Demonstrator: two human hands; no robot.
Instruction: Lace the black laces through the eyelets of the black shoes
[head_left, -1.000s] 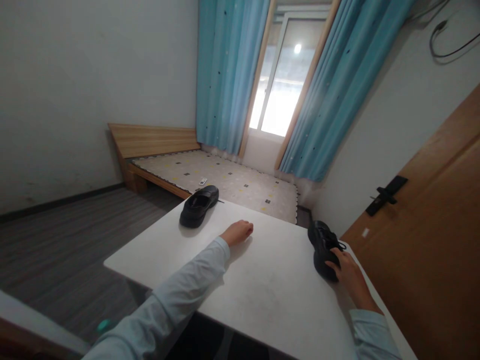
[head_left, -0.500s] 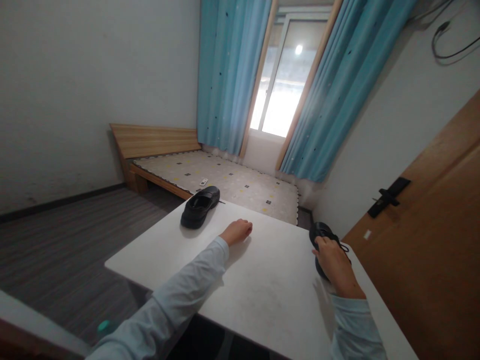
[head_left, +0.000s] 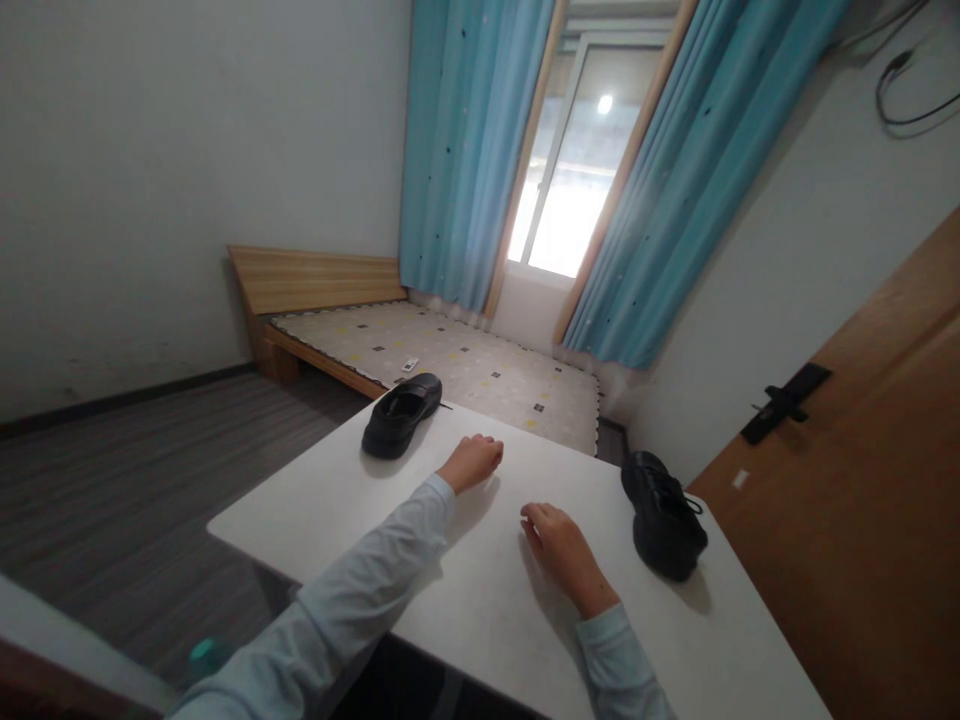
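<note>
two empty hands between two black shoes

the left hand [head_left: 471,462] rests on the white worktop [head_left: 487,600], fingers loosely curled, holding nothing. the right hand [head_left: 559,545] lies flat and relaxed, also holding nothing. one black shoe [head_left: 401,414] sits at the far left edge, another black shoe [head_left: 663,516] near the right edge, laces up. a firm grip around the heel would likely carry either shoe best. no brand or writing is readable.

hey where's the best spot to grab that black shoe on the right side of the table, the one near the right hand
Probably the heel end of the black lace-up shoe, taken from above. The shoe stands upright on its sole on the white table, with the rounded near end toward the person and its opening facing up, so the fingers could hook into the collar. The right hand rests beside it on the left, apart from it.
</note>
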